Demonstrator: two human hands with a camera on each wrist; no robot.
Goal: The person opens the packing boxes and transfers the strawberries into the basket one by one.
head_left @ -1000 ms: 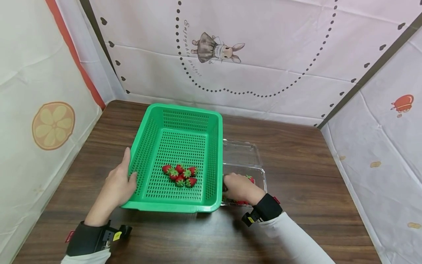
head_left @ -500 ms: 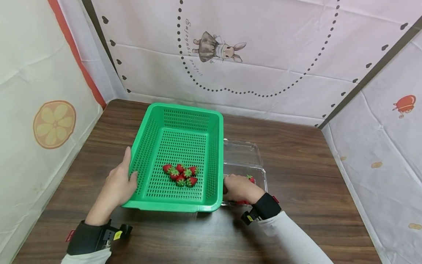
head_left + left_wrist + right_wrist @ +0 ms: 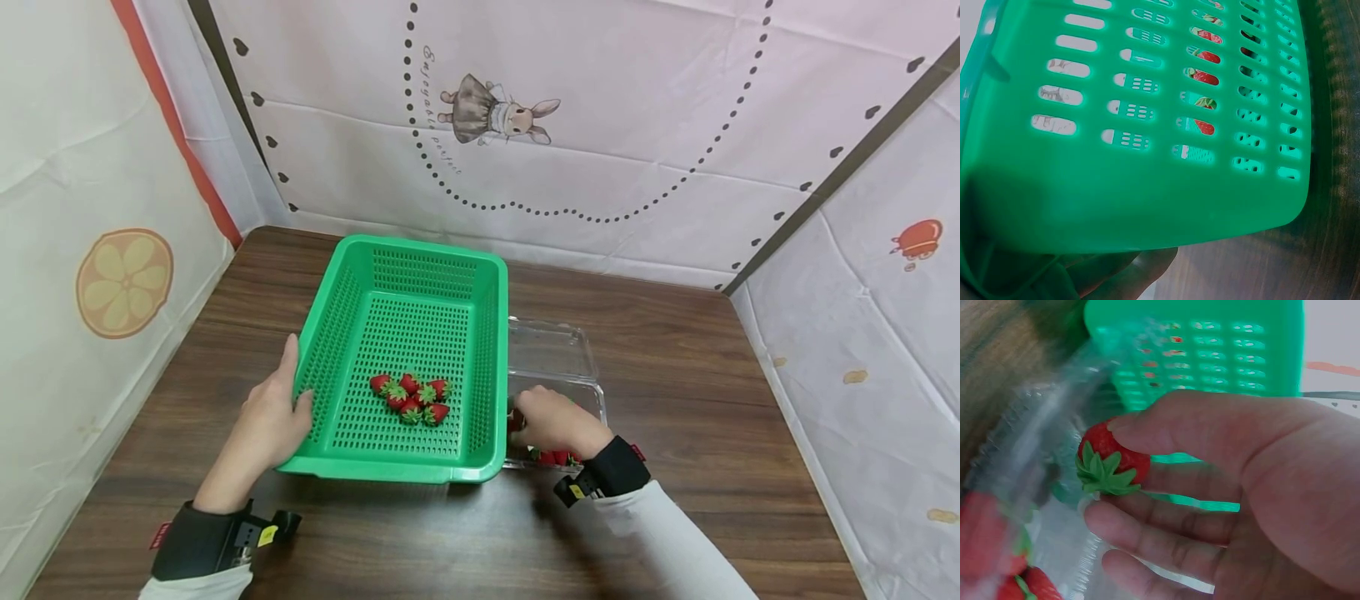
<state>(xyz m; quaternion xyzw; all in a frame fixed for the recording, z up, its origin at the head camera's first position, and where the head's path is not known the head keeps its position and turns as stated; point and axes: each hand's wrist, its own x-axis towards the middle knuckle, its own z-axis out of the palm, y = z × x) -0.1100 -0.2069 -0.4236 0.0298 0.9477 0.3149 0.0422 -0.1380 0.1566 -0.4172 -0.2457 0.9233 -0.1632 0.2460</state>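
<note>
Currently | right hand (image 3: 552, 419) pinches strawberry (image 3: 1109, 456) | left hand (image 3: 272, 419) grips basket (image 3: 416, 333), fingers (image 3: 1147, 270) partly hidden

I'm looking over a brown wood-grain bench (image 3: 675, 375), with pale, creased cloth behind and at both sides. The back cloth (image 3: 637, 100) carries a sideways rabbit print (image 3: 491, 110); the left cloth (image 3: 52, 125), a citrus slice (image 3: 124, 283). Soft light glosses the wood.
</note>
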